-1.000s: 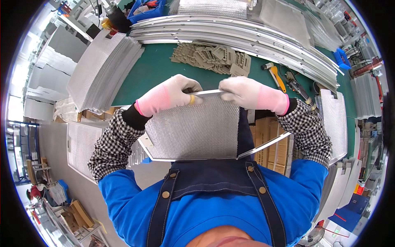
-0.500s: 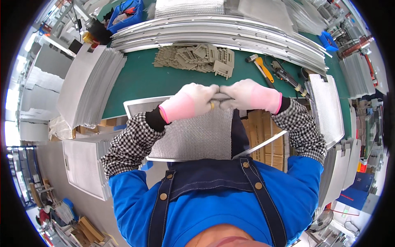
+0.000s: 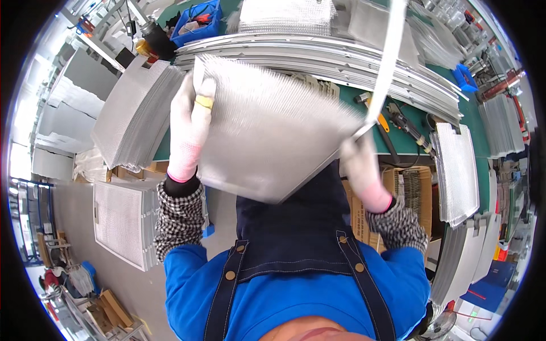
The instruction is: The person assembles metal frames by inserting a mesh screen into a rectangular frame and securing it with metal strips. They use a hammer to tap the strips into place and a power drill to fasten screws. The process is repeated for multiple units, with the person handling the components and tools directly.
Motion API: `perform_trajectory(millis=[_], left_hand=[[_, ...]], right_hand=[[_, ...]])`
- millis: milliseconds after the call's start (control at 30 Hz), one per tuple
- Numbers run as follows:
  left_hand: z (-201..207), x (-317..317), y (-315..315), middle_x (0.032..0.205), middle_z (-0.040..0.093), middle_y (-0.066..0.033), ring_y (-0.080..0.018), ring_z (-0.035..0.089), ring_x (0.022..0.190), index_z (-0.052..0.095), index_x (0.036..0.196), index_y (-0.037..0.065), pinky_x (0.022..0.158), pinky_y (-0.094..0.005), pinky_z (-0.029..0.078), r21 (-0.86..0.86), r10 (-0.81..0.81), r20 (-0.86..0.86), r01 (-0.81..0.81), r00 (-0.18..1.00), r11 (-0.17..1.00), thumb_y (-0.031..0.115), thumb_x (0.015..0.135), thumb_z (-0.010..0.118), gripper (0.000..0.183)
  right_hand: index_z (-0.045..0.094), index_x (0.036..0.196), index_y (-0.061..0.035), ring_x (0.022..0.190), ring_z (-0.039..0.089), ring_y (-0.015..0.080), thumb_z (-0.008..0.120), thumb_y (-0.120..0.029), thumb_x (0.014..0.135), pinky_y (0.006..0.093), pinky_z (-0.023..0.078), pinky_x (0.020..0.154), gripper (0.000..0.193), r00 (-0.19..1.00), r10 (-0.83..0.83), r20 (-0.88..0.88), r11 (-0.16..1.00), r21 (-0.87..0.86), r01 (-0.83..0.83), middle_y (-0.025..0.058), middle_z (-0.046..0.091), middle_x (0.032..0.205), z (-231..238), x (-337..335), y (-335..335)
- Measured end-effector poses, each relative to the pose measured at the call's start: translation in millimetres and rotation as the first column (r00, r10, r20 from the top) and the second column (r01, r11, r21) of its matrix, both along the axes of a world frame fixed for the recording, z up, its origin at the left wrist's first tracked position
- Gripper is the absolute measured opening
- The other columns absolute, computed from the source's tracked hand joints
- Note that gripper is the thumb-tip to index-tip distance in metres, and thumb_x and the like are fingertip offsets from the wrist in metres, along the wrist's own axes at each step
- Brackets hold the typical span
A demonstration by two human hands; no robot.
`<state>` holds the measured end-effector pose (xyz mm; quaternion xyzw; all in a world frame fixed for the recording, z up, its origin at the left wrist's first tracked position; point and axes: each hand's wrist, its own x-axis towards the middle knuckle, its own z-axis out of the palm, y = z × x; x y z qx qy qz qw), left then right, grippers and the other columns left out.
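A silvery mesh filter panel (image 3: 267,125) is lifted and tilted in front of me, above the bench's near edge. My left hand (image 3: 193,113), in a white and pink glove with a yellow band on one finger, is closed on its left edge. At the panel's right corner my right hand (image 3: 361,165), gloved alike and blurred, is closed round the lower end of a pale metal frame strip (image 3: 389,59). The strip stands up from that corner, angled away from the panel. Whether the strip joins the panel there is too blurred to tell.
Behind the panel lie grey plastic corner pieces (image 3: 318,85) and long metal strips (image 3: 273,45). A yellow-handled hammer (image 3: 382,122) and a power tool (image 3: 406,125) rest at right. Panel stacks (image 3: 133,113) flank the bench; a cardboard box (image 3: 359,219) stands below.
The panel has risen and tilted off the bench edge. My hands, together at its far edge before, have parted to its two sides. The frame strip has swung upright on the right.
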<state>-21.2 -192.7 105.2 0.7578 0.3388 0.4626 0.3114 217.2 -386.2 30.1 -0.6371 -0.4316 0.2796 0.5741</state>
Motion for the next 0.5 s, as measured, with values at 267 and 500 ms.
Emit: perform_trajectory(millis=[267,500], left_hand=[[-46,44,5,0.076,0.051,0.0009,-0.0070,0.043,0.070,0.059,0.103,-0.004,0.062,-0.0263,0.039,0.149,-0.041,0.356,-0.013,0.934,0.989,0.026,0.102,0.055,0.030],[-56,37,-47,0.075,0.048,0.0033,-0.0064,0.040,0.070,0.053,0.091,0.002,0.061,-0.0256,0.034,-0.038,0.007,0.365,0.008,0.931,0.999,0.034,0.105,0.049,0.035]], right_hand=[[0.056,0.111,0.0030,0.081,0.059,0.0130,0.057,-0.028,0.101,0.0288,0.048,0.076,0.033,0.935,-0.339,0.099,0.813,0.531,0.238,0.0073,0.064,0.091,54,61,16],[0.059,0.114,0.0009,0.089,0.056,0.0073,0.061,-0.017,0.098,0.0246,0.044,0.084,0.024,0.984,0.033,-0.176,0.853,0.518,0.064,0.0015,0.063,0.099,49,55,14]])
